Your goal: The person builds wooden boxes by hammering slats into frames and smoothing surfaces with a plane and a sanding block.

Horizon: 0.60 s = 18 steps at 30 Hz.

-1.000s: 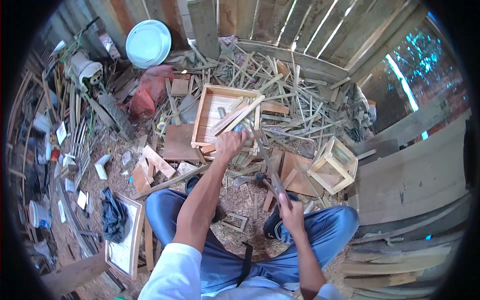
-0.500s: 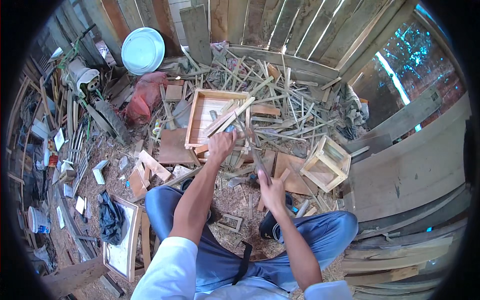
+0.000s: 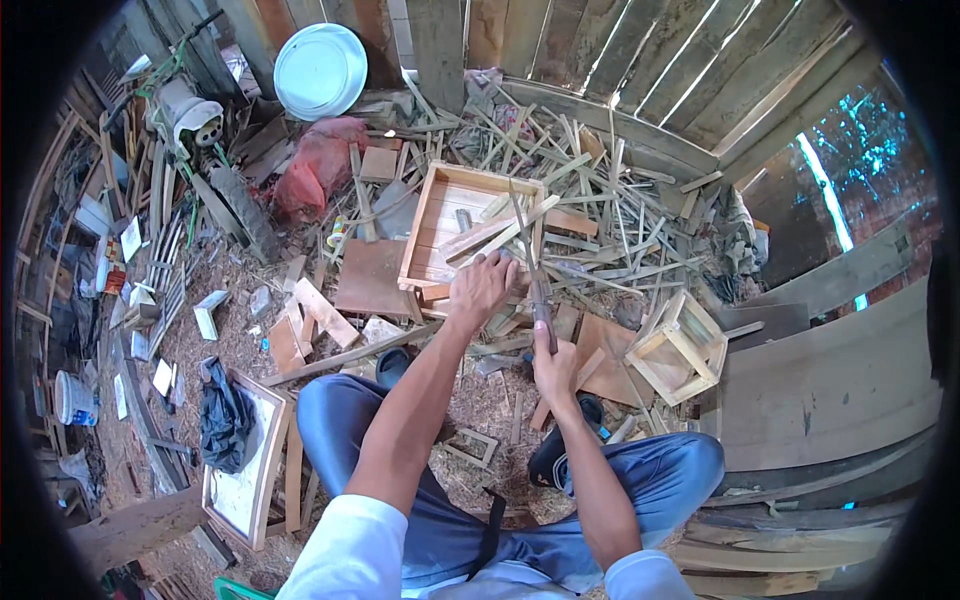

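Note:
Low in front of me sits a shallow wooden crate point(image 3: 432, 235) with wood strips point(image 3: 500, 226) lying across it. My left hand point(image 3: 478, 290) is closed on something at the crate's near right part, apparently a strip, though its fingertips are partly hidden. My right hand point(image 3: 553, 360) grips the handle of a long-bladed hand saw point(image 3: 530, 262), its blade reaching up across the strips beside my left hand. My legs are folded below my arms, and a small wooden frame point(image 3: 470, 448) lies between them.
Loose sticks point(image 3: 610, 230) pile behind the crate. A box frame point(image 3: 675, 347) is at right, leaned boards point(image 3: 810, 380) beyond it. A framed white panel with dark plastic point(image 3: 226, 420) lies left. A white basin point(image 3: 320, 70), red plastic sheet point(image 3: 310, 175) and plank wall point(image 3: 580, 50) are farther back.
My right hand has moved forward with the saw, raising its blade farther over the crate and strips. My left hand stays at the crate. The view has shifted slightly.

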Available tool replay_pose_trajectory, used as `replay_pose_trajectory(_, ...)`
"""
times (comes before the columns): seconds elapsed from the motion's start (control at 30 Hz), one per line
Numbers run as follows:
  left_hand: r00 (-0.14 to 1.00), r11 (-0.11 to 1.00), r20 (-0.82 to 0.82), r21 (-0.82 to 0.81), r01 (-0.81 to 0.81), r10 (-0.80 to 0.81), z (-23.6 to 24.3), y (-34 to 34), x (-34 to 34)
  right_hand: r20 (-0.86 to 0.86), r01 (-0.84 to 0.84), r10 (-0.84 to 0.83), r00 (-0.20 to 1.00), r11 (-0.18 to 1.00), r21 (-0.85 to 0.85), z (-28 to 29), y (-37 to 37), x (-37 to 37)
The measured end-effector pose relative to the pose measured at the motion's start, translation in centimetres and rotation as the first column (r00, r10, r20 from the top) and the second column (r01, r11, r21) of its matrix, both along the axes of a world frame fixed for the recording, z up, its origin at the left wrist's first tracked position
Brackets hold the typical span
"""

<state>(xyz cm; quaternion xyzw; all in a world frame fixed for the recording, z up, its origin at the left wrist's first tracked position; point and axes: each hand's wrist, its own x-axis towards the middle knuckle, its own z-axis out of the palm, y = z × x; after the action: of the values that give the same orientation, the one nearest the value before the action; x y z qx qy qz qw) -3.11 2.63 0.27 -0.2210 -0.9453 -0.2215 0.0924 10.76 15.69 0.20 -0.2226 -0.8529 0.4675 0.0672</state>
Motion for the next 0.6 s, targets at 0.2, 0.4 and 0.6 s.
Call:
replay_pose_trajectory(0.2,0.991,0.994,0.094,0.052,-0.095,0.090,0.3,0.2,-0.4,-0.080,-0.030,0.026,0.996,0.998,-0.051,0.0,0.9,-1.1)
replay_pose_trajectory(0.4,0.998,0.997,-0.017,0.044,-0.062,0.062,-0.6,0.3,-0.9,-0.094,-0.103,0.086,0.992,0.976,-0.192,-0.3,2.1,-0.7)
replay_pose_trajectory(0.6,0.983,0.986,0.089,-0.074,-0.152,0.158,-0.5,1.6,-1.8,-0.148,-0.077,0.043,0.988,0.970,-0.232,-0.6,2.1,-1.2)
